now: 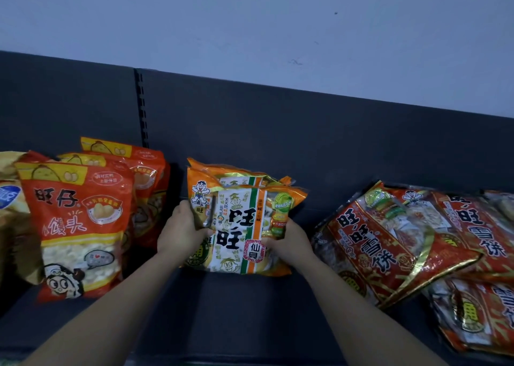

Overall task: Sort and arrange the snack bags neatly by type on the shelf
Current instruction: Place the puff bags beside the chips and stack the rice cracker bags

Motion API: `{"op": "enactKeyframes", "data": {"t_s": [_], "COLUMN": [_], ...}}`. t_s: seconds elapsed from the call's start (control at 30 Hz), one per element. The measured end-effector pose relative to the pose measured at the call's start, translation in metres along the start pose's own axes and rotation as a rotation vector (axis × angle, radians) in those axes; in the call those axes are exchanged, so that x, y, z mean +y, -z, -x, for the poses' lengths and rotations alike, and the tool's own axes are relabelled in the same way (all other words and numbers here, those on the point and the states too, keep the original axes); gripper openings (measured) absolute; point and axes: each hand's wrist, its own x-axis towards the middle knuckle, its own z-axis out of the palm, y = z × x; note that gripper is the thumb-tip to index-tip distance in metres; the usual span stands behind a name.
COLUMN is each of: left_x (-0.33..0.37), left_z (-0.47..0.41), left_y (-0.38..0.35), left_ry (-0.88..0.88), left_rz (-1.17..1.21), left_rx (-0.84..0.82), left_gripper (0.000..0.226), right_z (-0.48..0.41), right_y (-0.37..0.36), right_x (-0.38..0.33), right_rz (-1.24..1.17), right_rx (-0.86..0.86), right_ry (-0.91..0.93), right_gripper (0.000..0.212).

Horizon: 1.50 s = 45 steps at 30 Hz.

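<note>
An orange-and-white senbei bag (239, 226) stands upright in the middle of the dark shelf (236, 304), with more bags of the same kind right behind it. My left hand (182, 230) grips its left edge and my right hand (289, 240) grips its lower right side. Three red-orange mantou bags (78, 226) stand in a row at the left. Several red snow-cake bags (389, 243) lie tilted and overlapping at the right.
A gold bag with a blue label (9, 207) is cut off at the far left edge. The shelf's dark back panel (278, 131) rises behind the bags, with a slotted upright (141, 106) left of centre. Bare shelf surface lies in front of the senbei bag.
</note>
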Motion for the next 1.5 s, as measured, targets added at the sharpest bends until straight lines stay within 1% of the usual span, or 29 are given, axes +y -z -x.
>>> {"op": "enactKeyframes", "data": {"t_s": [0.07, 0.13, 0.17, 0.2, 0.3, 0.37, 0.43, 0.47, 0.5, 0.57, 0.6, 0.7, 0.8, 0.9, 0.97, 1.03, 1.07, 1.13, 1.17, 1.23, 1.3, 1.4, 1.43, 1.47, 1.5], "left_x": [0.000, 0.001, 0.002, 0.002, 0.006, 0.014, 0.026, 0.032, 0.038, 0.052, 0.059, 0.086, 0.115, 0.143, 0.156, 0.167, 0.171, 0.180, 0.184, 0.190, 0.194, 0.204, 0.208, 0.210, 0.211], "left_z": [0.001, 0.001, 0.001, 0.001, 0.003, 0.008, 0.013, 0.015, 0.017, 0.020, 0.022, 0.029, 0.041, 0.058, 0.065, 0.071, 0.073, 0.074, 0.074, 0.074, 0.074, 0.075, 0.077, 0.078, 0.080], "left_y": [0.001, 0.001, 0.002, 0.002, 0.004, 0.005, 0.005, 0.003, 0.001, -0.004, -0.008, -0.023, -0.042, -0.062, -0.080, -0.100, -0.110, -0.131, -0.142, -0.158, -0.171, -0.178, -0.178, -0.178, -0.177], "left_ry": [-0.003, 0.000, 0.007, 0.015, 0.019, -0.029, -0.128, -0.192, -0.259, -0.400, -0.477, -0.709, -0.871, -0.930, -0.882, -0.794, -0.714, -0.494, -0.384, -0.232, -0.095, 0.174, 0.284, 0.390, 0.483], "left_rz": [-0.023, -0.027, -0.020, -0.005, -0.015, -0.094, -0.137, -0.150, -0.168, -0.222, -0.252, -0.297, -0.291, -0.242, -0.191, -0.127, -0.096, -0.017, 0.030, 0.135, 0.277, 0.454, 0.515, 0.588, 0.669], "left_rx": [-0.007, -0.024, -0.034, -0.040, -0.030, 0.045, 0.133, 0.169, 0.195, 0.220, 0.229, 0.251, 0.214, 0.089, -0.069, -0.199, -0.267, -0.428, -0.503, -0.622, -0.657, -0.598, -0.578, -0.566, -0.561], "left_gripper": [0.054, 0.057, 0.062, 0.073, 0.117, 0.128, 0.126, 0.123, 0.118, 0.105, 0.098, 0.079, 0.070, 0.060, 0.055, 0.051, 0.051, 0.052, 0.056, 0.072, 0.085, 0.087, 0.087, 0.084, 0.078], "right_z": [0.000, 0.000, 0.000, 0.001, 0.005, 0.009, 0.013, 0.016, 0.019, 0.022, 0.024, 0.026, 0.030, 0.036, 0.039, 0.040, 0.040, 0.038, 0.036, 0.035, 0.032, 0.030, 0.028, 0.027, 0.026], "right_y": [-0.002, -0.002, -0.001, 0.000, 0.006, 0.012, 0.018, 0.023, 0.028, 0.042, 0.050, 0.079, 0.109, 0.140, 0.161, 0.179, 0.187, 0.202, 0.208, 0.218, 0.229, 0.239, 0.240, 0.240, 0.240], "right_x": [0.000, -0.002, -0.003, -0.004, -0.005, -0.003, -0.001, -0.001, -0.002, -0.002, -0.002, 0.004, 0.013, 0.018, 0.022, 0.029, 0.034, 0.045, 0.051, 0.057, 0.059, 0.062, 0.065, 0.068, 0.071], "right_rz": [0.041, 0.072, 0.075, 0.073, 0.065, 0.055, 0.053, 0.056, 0.048, 0.061, 0.113, 0.371, 0.602, 0.840, 0.937, 0.973, 0.969, 0.898, 0.851, 0.764, 0.682, 0.553, 0.484, 0.410, 0.350], "right_rx": [0.051, 0.055, 0.041, 0.027, 0.016, 0.016, 0.041, 0.063, 0.088, 0.164, 0.223, 0.406, 0.518, 0.547, 0.556, 0.557, 0.544, 0.494, 0.466, 0.409, 0.347, 0.269, 0.274, 0.298, 0.324], "right_ry": [-0.007, -0.020, -0.033, -0.045, -0.063, -0.053, -0.040, -0.036, -0.032, -0.008, 0.017, 0.067, 0.059, -0.040, -0.109, -0.178, -0.207, -0.258, -0.277, -0.292, -0.307, -0.303, -0.286, -0.260, -0.227], "right_gripper": [0.040, 0.042, 0.043, 0.044, 0.052, 0.067, 0.086, 0.090, 0.090, 0.081, 0.073, 0.056, 0.054, 0.055, 0.058, 0.064, 0.064, 0.066, 0.067, 0.067, 0.057, 0.029, 0.020, 0.017, 0.018]}}
